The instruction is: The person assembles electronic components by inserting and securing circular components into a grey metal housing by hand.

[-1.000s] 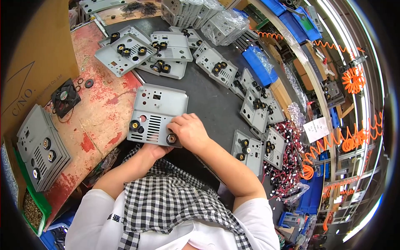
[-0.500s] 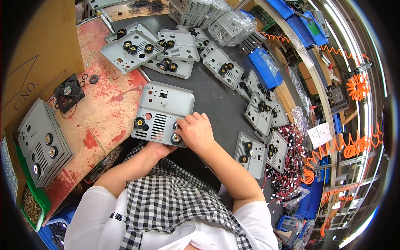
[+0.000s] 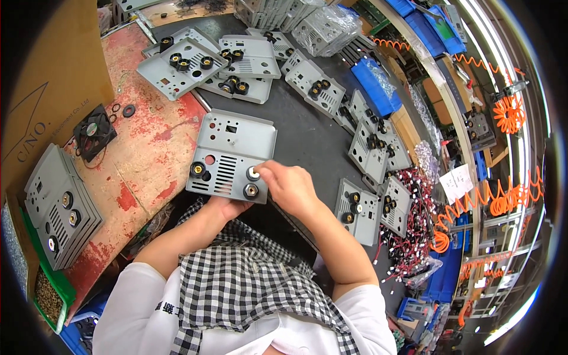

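A grey sheet-metal panel [image 3: 234, 139] with slots, holes and a folded edge lies across the edge of the work surface in front of me. My left hand [image 3: 229, 207] grips its near edge from below, its fingers partly hidden under the metal. The thumb and forefinger of my right hand [image 3: 290, 186] are pinched at the upper right round terminal socket [image 3: 253, 173] on the panel. Just below sits another black socket with a hex nut [image 3: 251, 190]. A third black socket with a brass centre [image 3: 199, 169] is at the panel's left.
Stacked panels [image 3: 65, 207] stand at the left beside a black fan [image 3: 94, 133] and a cardboard box [image 3: 53, 77]. More panels with sockets [image 3: 183, 68] lie at the back and right. A blue bin [image 3: 376, 86] and a heap of red-and-black wires [image 3: 411, 242] are at the right.
My right hand has shifted slightly right and its fingers have drawn back, showing more of the upper right socket. My left hand still holds the panel.
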A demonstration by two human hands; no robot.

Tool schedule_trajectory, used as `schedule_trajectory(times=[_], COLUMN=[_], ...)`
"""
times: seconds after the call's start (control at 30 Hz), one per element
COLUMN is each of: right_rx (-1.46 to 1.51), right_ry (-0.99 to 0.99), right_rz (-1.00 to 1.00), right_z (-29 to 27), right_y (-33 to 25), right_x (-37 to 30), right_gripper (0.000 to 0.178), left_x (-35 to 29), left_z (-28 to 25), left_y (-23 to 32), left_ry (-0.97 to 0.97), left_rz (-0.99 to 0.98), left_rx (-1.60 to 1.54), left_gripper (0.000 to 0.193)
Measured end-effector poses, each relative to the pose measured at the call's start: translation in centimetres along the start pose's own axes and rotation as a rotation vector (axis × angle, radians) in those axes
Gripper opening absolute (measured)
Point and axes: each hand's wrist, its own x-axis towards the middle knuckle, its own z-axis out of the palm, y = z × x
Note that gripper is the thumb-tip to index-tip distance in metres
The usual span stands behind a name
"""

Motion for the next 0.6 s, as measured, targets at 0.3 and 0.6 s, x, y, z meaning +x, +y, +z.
schedule_trajectory(times=[0.3, 0.6], right_rx=[0.218, 0.916], right_ry=[0.180, 0.329], right_rz=[0.050, -0.620], right_z=[0.9, -9.2], right_y=[0.8, 4.6], right_x=[-0.5, -15.2], right_gripper=[0.027, 0.029], left_x=[0.1, 0.1], left_z=[0.1, -2.6], left_y=[-0.5, -0.7], left_ry=[0.048, 0.031], left_rz=[0.026, -0.025], left_rx=[0.005, 0.035], left_gripper=[0.025, 0.046])
